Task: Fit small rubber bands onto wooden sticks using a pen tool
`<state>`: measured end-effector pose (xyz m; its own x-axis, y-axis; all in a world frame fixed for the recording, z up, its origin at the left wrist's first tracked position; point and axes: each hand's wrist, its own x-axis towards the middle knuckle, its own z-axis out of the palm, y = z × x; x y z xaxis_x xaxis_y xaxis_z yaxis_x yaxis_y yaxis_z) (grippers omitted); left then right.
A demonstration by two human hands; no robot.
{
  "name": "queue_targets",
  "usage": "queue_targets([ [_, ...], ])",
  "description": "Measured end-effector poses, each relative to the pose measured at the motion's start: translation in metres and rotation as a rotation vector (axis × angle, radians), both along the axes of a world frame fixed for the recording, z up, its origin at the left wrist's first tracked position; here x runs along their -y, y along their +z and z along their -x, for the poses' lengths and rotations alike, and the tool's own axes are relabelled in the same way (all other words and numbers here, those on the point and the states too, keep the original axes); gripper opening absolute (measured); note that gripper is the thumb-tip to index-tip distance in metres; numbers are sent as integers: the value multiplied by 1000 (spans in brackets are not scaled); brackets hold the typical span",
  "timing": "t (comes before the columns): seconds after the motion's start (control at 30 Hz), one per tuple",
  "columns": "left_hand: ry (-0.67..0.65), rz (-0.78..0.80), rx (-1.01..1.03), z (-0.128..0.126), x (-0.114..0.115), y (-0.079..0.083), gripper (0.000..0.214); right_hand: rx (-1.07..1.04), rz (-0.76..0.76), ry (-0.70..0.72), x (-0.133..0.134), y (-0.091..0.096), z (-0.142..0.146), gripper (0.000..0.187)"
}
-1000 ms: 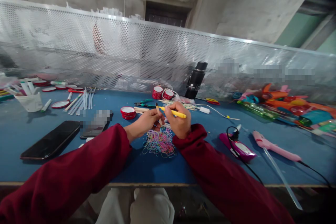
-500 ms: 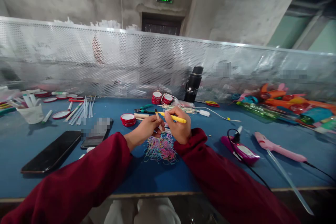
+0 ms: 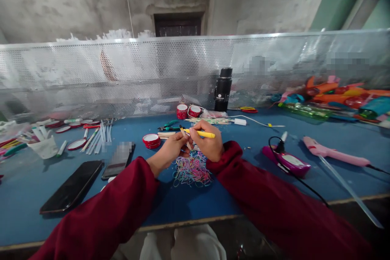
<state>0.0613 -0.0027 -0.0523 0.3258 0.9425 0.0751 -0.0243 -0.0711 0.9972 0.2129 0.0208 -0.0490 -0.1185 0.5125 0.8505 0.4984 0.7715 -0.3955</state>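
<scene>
My left hand (image 3: 170, 149) is closed on a thin flat wooden stick (image 3: 187, 142), held slanting upward with a dark mark near its top end. A yellow marker pen (image 3: 206, 134) lies almost level in the closed fingers of my right hand (image 3: 210, 146). Its tip points left and meets or nearly meets the upper part of the stick; I cannot tell which. Just below both hands, a loose pile of small coloured rubber bands (image 3: 192, 172) is spread on the blue table (image 3: 170, 207). More wooden sticks (image 3: 166, 135) lie behind my left hand.
Red-edged round pieces (image 3: 151, 141) are stacked left of my hands. Two phones (image 3: 71, 187) and a cup of markers (image 3: 44, 146) lie further left. Behind stand green-handled pliers (image 3: 169, 126) and a black flask (image 3: 223, 89). To the right are a purple power strip (image 3: 288, 160) and pink glue gun (image 3: 335, 152).
The camera has turned and tilted slightly, shifting the whole scene. The marker is a little more level against the stick; both hands keep their holds.
</scene>
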Motion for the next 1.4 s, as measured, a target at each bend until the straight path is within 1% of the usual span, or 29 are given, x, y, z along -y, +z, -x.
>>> queue_targets([
  [0.17,13,-16,2,1,0,0,24,-20,4,-19,-2,-2,-1,20],
  [0.4,15,0,-10,0,2,2,21,-5,-1,0,-1,-1,1,20],
  [0.57,13,7,-9,1,-1,0,25,-53,15,15,-2,1,0,20],
  [0.67,11,15,-15,1,-2,-1,23,-38,30,31,-1,0,0,19],
  [0.83,21,12,-11,1,-2,-2,23,-45,42,19,0,1,1,20],
  [1.2,36,-14,-38,0,-2,-2,27,-51,33,20,-3,0,0,21],
  [1.4,36,-18,-52,1,-3,-3,24,-43,24,22,-3,1,-1,21],
])
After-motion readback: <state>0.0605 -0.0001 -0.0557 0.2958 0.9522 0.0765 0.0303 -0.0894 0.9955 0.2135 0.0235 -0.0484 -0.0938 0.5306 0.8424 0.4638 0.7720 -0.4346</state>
